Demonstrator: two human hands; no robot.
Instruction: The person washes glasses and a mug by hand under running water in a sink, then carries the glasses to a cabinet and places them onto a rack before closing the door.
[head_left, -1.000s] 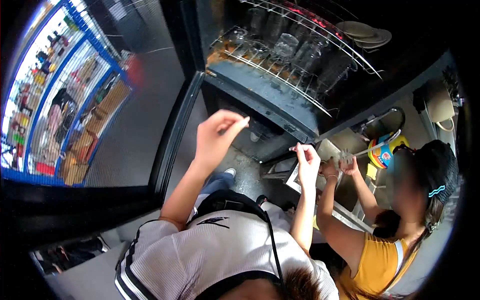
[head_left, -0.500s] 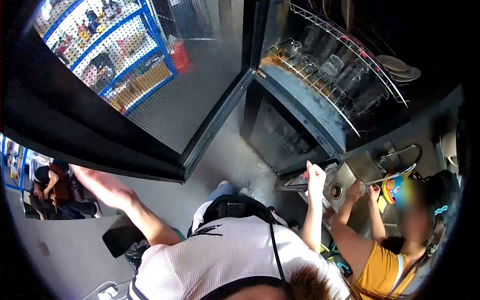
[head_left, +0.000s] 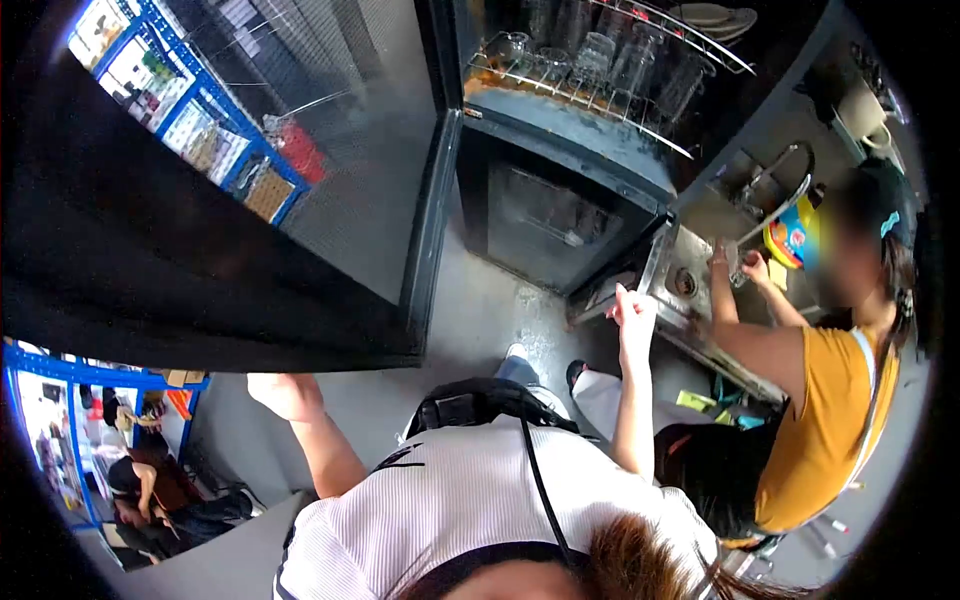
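Note:
An open black-framed cabinet door [head_left: 425, 250] with a mesh-like panel spans the left and middle. My left hand [head_left: 287, 395] is at its lower edge. The door hides the fingers, so their grip cannot be made out. My right hand [head_left: 632, 308] is raised in front of the cabinet's lower corner, beside the sink. Its fingers are curled, with nothing visible in them. Inside the cabinet, a wire rack [head_left: 600, 85] holds several clear glasses [head_left: 632, 62]. White plates [head_left: 715, 18] sit at the upper right.
On my right, a co-worker in a yellow top [head_left: 825, 420] has both hands over a metal sink [head_left: 690, 255], holding a clear glass [head_left: 745, 262] near the curved faucet [head_left: 800, 160]. Blue shelves [head_left: 190, 110] stand beyond the door. Another person [head_left: 135, 485] is at the lower left.
My view has turned, and the cabinet appears farther up and left. My left hand has come in against the door's edge from the outer left. My right hand stays raised with curled fingers.

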